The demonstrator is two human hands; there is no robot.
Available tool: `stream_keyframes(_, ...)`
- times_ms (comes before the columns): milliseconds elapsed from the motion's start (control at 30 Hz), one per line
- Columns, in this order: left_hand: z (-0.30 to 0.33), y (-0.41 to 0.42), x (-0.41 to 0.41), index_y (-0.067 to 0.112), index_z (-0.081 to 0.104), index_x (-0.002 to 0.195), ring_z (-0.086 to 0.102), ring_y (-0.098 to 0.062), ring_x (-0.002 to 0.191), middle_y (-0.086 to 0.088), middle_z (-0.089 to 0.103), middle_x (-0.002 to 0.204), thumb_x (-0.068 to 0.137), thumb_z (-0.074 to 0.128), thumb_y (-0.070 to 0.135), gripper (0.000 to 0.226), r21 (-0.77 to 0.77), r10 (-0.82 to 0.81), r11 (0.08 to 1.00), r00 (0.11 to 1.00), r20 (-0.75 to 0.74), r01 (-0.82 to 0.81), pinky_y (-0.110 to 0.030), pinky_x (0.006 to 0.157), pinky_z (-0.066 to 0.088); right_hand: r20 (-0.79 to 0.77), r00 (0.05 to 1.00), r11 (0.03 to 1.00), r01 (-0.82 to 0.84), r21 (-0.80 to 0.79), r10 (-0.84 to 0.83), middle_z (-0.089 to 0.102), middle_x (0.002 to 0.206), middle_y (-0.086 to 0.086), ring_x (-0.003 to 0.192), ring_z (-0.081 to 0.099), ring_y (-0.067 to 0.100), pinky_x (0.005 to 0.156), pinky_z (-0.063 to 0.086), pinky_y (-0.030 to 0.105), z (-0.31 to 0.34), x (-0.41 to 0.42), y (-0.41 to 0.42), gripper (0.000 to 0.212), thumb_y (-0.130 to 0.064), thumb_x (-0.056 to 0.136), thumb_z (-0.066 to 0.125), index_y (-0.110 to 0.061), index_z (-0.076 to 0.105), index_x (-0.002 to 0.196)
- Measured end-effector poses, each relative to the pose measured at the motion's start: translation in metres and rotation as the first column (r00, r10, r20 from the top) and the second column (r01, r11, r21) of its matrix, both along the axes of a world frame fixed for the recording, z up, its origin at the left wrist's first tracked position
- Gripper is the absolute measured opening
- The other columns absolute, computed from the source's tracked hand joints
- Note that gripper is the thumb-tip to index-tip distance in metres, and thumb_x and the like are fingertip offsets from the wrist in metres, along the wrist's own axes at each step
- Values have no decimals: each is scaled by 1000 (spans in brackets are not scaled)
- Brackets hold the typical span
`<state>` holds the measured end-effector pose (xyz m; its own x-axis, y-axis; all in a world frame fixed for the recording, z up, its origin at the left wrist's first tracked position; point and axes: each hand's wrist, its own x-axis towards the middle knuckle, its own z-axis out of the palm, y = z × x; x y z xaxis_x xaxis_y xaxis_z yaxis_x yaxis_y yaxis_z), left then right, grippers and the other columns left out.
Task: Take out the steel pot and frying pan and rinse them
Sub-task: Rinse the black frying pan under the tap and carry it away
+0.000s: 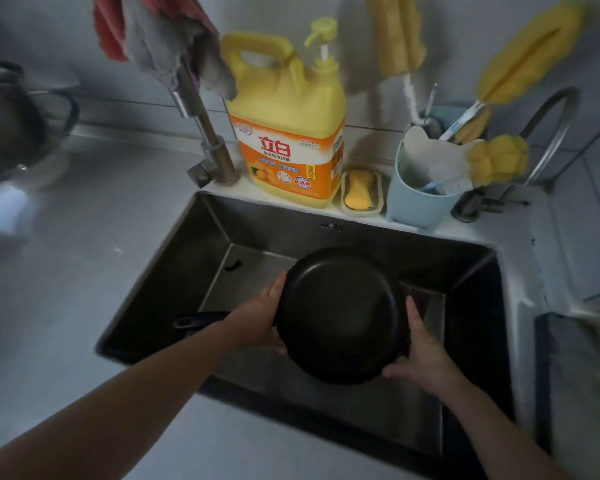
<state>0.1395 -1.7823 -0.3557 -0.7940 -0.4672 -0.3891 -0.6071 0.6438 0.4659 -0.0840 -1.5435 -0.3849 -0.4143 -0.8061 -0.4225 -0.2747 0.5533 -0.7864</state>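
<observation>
Both forearms reach down into the steel sink (174, 271). Left hand (257, 317) curls round one side of the black frying pan (338, 313), right hand (420, 355) clasps the opposite rim, holding it tilted above the basin; its handle (201, 320) juts out past the left wrist. Water, if any runs, is hard to see. A wet rim could slip and bang down. Far beyond the left hand, a blurred steel pot (21, 133) possibly waits.

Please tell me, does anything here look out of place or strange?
One thing only: a grey and red cloth is draped over the top of the tap, covering its upper part. Otherwise nothing stands out; both hands hold the frying pan over the sink.
</observation>
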Motion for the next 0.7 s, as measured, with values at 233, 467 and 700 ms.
stream_keyframes(233,51,22,19,43,-26,144,42,-23,132,4,20,156,52,88,47,147,-165,80,981,984,-160,-107,-47,106,40,-227,974,984,-51,-172,10,23,158,-2,143,29,17,113,35,53,52,13,7,148,-16,59,92,-52,-24,144)
stream_keyframes(467,122,38,34,30,-28,146,42,-29,134,-13,31,153,66,77,60,135,-459,46,847,898,-439,-268,-48,106,39,-518,828,888,-56,-457,-215,37,145,10,128,43,16,96,46,37,133,20,10,145,-8,60,92,-49,-15,148)
stream_keyframes(700,207,26,33,4,1,152,54,-36,121,-24,43,142,78,63,64,113,-589,-79,709,787,-612,-387,-53,94,50,-742,529,720,-310,-620,-412,45,132,29,113,48,34,68,55,46,238,14,-5,106,-49,83,67,-15,-3,154)
